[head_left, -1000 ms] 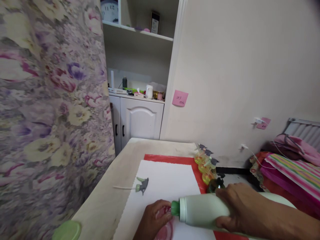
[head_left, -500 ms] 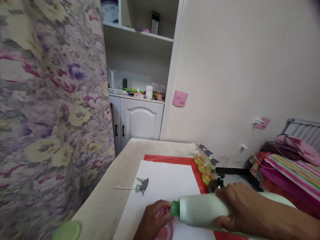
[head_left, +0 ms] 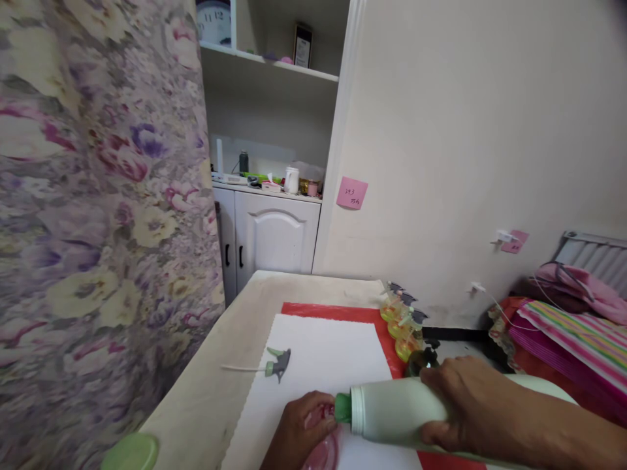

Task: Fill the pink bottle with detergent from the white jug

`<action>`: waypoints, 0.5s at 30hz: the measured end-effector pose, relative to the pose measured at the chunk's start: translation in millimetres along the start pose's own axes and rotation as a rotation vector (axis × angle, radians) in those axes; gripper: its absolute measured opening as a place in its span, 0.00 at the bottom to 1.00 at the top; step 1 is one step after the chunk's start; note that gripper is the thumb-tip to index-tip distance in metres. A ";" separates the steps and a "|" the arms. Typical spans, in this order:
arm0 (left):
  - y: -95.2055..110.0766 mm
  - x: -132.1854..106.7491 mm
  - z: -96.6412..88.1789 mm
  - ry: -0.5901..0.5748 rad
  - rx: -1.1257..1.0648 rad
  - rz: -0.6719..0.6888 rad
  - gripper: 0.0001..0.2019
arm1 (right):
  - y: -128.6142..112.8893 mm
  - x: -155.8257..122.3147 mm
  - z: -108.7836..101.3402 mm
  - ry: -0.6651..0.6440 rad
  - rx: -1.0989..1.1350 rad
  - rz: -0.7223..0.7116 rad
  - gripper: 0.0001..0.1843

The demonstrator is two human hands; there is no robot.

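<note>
Pale green plastic makes up the big bottle (head_left: 392,411), which lies tipped on its side near the front edge of the bench (head_left: 235,352), above a white sheet (head_left: 323,352) that covers most of a red mat (head_left: 333,310). The right hand (head_left: 465,405) grips the bottle's body from above, fingers wrapped over the top and thumb pressed against the near side. The bottle's darker green neck (head_left: 343,407) points left and meets a pink container (head_left: 323,450) at the very front edge. The left hand (head_left: 298,431) holds that pink container, its fingers curled around it; the frame's bottom edge cuts off the lower part, so the container's exact shape cannot be told.

Farther back on the white sheet, towards its left edge, lies a grey spray head (head_left: 278,362) with its thin tube stretched out leftward onto the bare bench. A row of small yellow spray bottles (head_left: 401,326) stands along the right edge of the bench, just behind the right hand. A light green lid (head_left: 130,452) sits at the front left corner. A floral curtain (head_left: 98,196) hangs left of the bench, a white cabinet (head_left: 269,235) stands beyond the far edge, and a pink note (head_left: 351,193) sticks to the wall.
</note>
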State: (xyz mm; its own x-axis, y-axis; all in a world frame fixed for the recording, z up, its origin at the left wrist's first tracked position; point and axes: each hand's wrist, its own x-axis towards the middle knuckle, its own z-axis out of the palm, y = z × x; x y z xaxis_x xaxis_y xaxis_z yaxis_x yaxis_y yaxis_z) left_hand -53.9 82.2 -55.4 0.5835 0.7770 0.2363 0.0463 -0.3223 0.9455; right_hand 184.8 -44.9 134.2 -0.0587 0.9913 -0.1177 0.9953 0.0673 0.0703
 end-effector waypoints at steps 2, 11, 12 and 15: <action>-1.2 0.2 0.9 0.003 -0.005 0.003 0.08 | 0.8 -0.6 0.7 0.001 -0.003 0.002 0.18; -2.4 2.1 4.0 0.004 -0.018 0.007 0.08 | -1.1 1.2 -5.0 -0.019 -0.018 0.005 0.19; -1.4 2.0 4.1 0.006 -0.019 0.003 0.08 | -1.6 1.1 -5.9 -0.023 -0.019 0.008 0.19; 0.7 1.3 3.9 0.006 -0.012 -0.005 0.08 | -3.3 0.7 -8.0 -0.027 -0.013 0.011 0.19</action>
State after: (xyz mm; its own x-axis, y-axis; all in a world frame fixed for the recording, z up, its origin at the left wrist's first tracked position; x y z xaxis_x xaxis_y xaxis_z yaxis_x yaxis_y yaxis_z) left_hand -49.9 80.8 -55.2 0.5781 0.7820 0.2329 0.0398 -0.3121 0.9492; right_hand 180.8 -43.5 141.8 -0.0451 0.9886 -0.1435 0.9948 0.0576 0.0844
